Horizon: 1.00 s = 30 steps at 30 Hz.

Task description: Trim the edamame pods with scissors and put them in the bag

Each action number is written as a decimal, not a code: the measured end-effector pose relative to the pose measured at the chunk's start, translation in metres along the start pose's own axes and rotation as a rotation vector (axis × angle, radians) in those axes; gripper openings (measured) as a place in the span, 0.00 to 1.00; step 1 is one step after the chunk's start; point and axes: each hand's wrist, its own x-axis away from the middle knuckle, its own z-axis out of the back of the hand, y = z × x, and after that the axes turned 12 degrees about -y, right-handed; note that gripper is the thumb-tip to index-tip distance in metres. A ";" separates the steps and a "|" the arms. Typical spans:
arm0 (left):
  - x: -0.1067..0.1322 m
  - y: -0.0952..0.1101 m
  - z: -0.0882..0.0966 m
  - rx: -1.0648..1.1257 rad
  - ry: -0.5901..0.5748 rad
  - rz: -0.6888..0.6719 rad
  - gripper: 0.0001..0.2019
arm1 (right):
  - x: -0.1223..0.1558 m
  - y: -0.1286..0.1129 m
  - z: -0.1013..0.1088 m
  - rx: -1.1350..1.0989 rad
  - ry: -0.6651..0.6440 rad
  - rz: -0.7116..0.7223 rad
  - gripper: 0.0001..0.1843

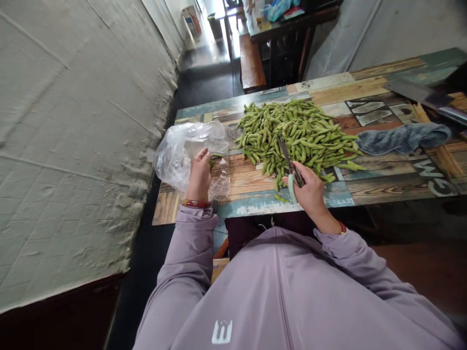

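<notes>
My right hand (309,187) is closed around a pair of scissors (286,154) with pale green handles, the dark blades pointing away over the pods. Those blades reach the near left side of a large heap of green soybean pods (299,133) on the table. My left hand (200,174) is over a clear plastic bag (175,153) at the table's left end, its fingers curled together. A green pod (217,156) shows at its fingertips, seemingly held. More pods are dimly visible through the plastic beside that hand, partly hidden by it.
A grey-blue cloth (403,138) lies right of the heap on the patchwork-patterned table (383,180). Beyond it is a wide-bladed cleaver (418,92). A white wall (80,146) runs along the left. A wooden bench (251,63) and another table (292,26) stand behind.
</notes>
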 end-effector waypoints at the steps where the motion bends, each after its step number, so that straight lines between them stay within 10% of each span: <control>1: 0.002 0.001 0.005 -0.037 -0.002 -0.011 0.14 | 0.000 0.001 0.000 -0.002 0.001 0.005 0.22; 19: 0.103 0.068 -0.002 -0.760 -0.280 -0.487 0.13 | 0.001 0.007 -0.002 -0.162 0.066 -0.090 0.25; 30: 0.118 0.016 -0.095 -0.955 -0.918 -0.533 0.11 | 0.000 0.009 -0.001 -0.238 0.054 -0.144 0.27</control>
